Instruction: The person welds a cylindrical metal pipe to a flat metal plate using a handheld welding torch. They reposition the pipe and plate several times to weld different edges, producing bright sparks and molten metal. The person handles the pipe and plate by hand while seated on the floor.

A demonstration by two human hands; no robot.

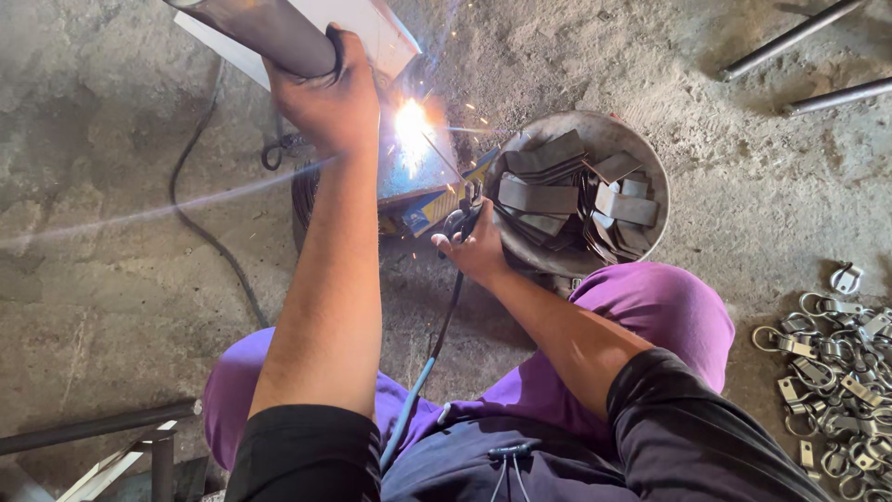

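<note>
My left hand [327, 98] is raised and gripped around the grey handle [269, 35] of a flat white shield held up near my face. My right hand [476, 246] is closed on a black welding electrode holder [462, 221], whose thin rod [439, 153] slants up to a bright white arc [410, 125] throwing sparks. The arc burns on a small workpiece on a blue and yellow block [420, 200]. A blue and black cable [423, 372] runs from the holder down over my purple-trousered lap.
A round metal bowl [650, 158] of dark bent steel strips stands right of the arc. A heap of shiny metal clamps [836, 363] lies on the concrete at right. Steel rods [799, 37] lie top right. A black cable [200, 223] snakes left; dark bars [93, 428] sit bottom left.
</note>
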